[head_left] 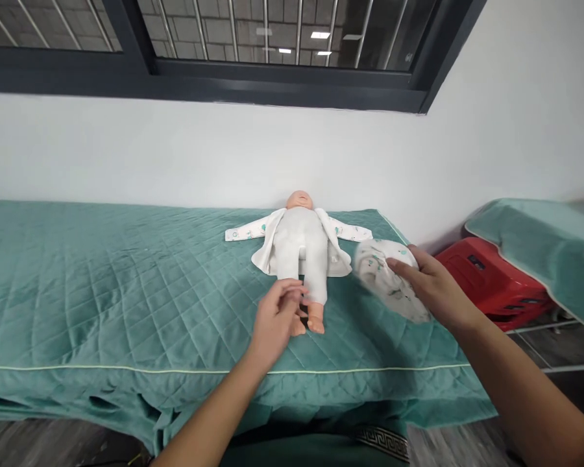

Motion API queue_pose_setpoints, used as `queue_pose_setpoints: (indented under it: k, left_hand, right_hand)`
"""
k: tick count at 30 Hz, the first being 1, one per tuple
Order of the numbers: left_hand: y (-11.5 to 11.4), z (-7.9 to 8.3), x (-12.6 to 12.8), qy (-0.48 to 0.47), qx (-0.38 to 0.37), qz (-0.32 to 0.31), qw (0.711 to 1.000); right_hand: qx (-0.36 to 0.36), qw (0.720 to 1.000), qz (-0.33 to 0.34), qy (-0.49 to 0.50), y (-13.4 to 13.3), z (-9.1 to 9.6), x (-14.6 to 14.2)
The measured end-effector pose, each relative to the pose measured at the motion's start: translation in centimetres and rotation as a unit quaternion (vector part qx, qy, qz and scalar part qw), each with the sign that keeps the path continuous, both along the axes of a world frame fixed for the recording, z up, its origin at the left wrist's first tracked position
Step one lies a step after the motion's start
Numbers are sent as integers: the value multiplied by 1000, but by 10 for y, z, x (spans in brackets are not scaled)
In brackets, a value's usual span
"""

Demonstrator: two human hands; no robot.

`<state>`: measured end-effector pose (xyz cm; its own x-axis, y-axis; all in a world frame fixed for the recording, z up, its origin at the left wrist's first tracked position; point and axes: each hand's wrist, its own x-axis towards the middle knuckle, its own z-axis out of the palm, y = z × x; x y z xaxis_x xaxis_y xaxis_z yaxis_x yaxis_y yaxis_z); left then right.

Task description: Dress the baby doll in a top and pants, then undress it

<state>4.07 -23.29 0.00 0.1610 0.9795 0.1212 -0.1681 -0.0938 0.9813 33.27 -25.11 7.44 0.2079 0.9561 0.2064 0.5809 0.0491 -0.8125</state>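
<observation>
Lying face up in the head camera's view, a doll [299, 230] with a white cloth body and legs occupied the dial's centre, its head at twelve o'clock near the wall [175, 149] and its bare feet [315, 318] at six. An open white jacket [340, 261] spread beneath and around the torso; its printed sleeves extended toward nine and three o'clock, though whether arms filled them could not be told. Beneath all of these ran a green quilted cover [126, 292] with a pale piped edge.

At about seven o'clock from the torso, the person's left hand [275, 318] was placed over the lower legs with its fingers bent; whether they touched or gripped a leg could not be determined. Between three and four o'clock, the right hand [433, 285] had thumb and fingers pressed together on a printed cloth bundle [394, 285], held to the side of the jacket and slightly blurred.

Farther out at three o'clock, a red plastic object [489, 279] sat partly under a green cloth [545, 246]. A dark window frame [282, 81] spanned roughly ten to one o'clock, with metal bars [299, 32] behind it.
</observation>
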Motion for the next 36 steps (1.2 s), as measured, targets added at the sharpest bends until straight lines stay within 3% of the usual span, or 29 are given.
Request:
queue_pose_setpoints:
  k: [3, 5, 8, 10, 13, 15, 17, 21, 24, 27, 30, 33, 36]
  left_hand:
    - [-10, 38, 8, -165, -119, -141, 969]
    - [-9, 60, 4, -267, -128, -173, 939]
    - [0, 80, -9, -337, -85, -108, 931]
    - [6, 87, -18, -341, -63, -33, 937]
    - [12, 94, -30, -323, -48, 36, 945]
    - [13, 101, -35, -305, -42, 46, 950]
    - [11, 109, -37, -289, -35, 37, 956]
    - [4, 130, -34, -255, 7, 3, 967]
    - [-1, 145, -33, -221, 46, -26, 974]
    - [0, 158, -38, -178, 89, -30, 980]
    - [7, 172, -47, -132, 175, 15, 976]
    - [11, 192, -53, -94, 293, 68, 949]
    - [7, 214, -52, -96, 302, 50, 947]
  right_hand:
    - [39, 989, 99, 100, -13, 36, -50]
    - [51, 973, 195, 110, -18, 48, -76]
    - [42, 945, 322, 31, -20, 45, -102]
    - [50, 932, 356, -46, -20, 34, -113]
    - [35, 918, 375, -125, -18, 19, -122]
    - [37, 912, 383, -145, -16, 22, -124]
    - [97, 920, 354, -139, -11, 41, -126]
    - [238, 939, 237, -77, 3, 102, -140]
    - [266, 915, 281, -110, 11, 137, -153]
    - [285, 888, 316, -173, 15, 156, -161]
    - [313, 874, 301, -219, 14, 171, -162]
    - [322, 876, 274, -231, 10, 190, -164]
    - [315, 890, 254, -209, 8, 206, -169]
